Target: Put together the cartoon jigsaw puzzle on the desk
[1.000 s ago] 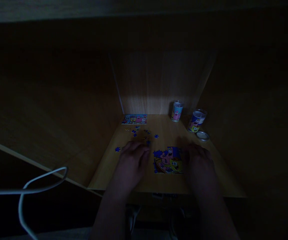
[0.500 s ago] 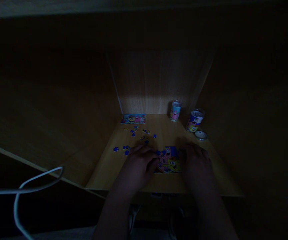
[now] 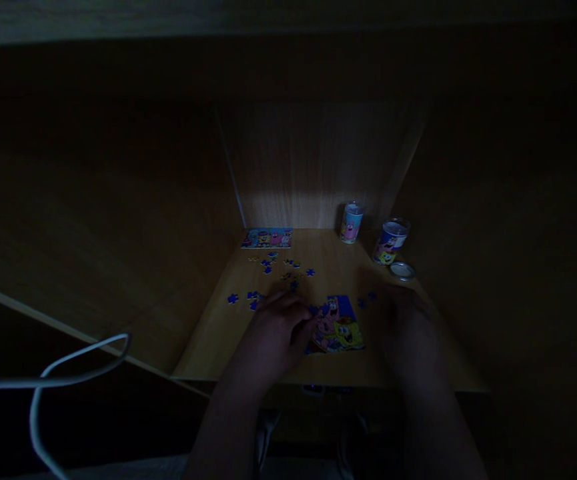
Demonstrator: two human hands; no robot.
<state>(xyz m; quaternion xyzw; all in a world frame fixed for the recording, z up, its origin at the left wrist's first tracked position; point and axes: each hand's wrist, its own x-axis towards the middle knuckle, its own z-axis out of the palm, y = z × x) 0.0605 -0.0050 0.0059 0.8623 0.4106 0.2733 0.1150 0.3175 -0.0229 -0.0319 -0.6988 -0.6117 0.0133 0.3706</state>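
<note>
A partly joined jigsaw puzzle (image 3: 341,330) with cartoon figures lies near the front of the wooden surface, slightly turned. Closed at its upper left edge is my left hand (image 3: 283,327), thumb and index finger touching the puzzle. My right hand (image 3: 411,330) hovers over the right side, apart from the puzzle; darkness and blur hide its fingers. Between the puzzle and that hand lie two loose blue jigsaw pieces (image 3: 372,295). More blue pieces (image 3: 253,295) sit left of my left hand, and several others (image 3: 293,264) are scattered behind it.
A flat cartoon picture (image 3: 267,238) lies at the back left. Two cartoon-printed cans, one pale blue (image 3: 351,223) and one dark blue (image 3: 391,241), stand at the back right, beside a round lid (image 3: 402,271). Wooden panels enclose the sides. A white cable (image 3: 38,400) loops at lower left.
My right hand has come off the puzzle's right edge and moved right, uncovering two loose pieces. The puzzle has turned slightly, while my left hand stays at its left edge.
</note>
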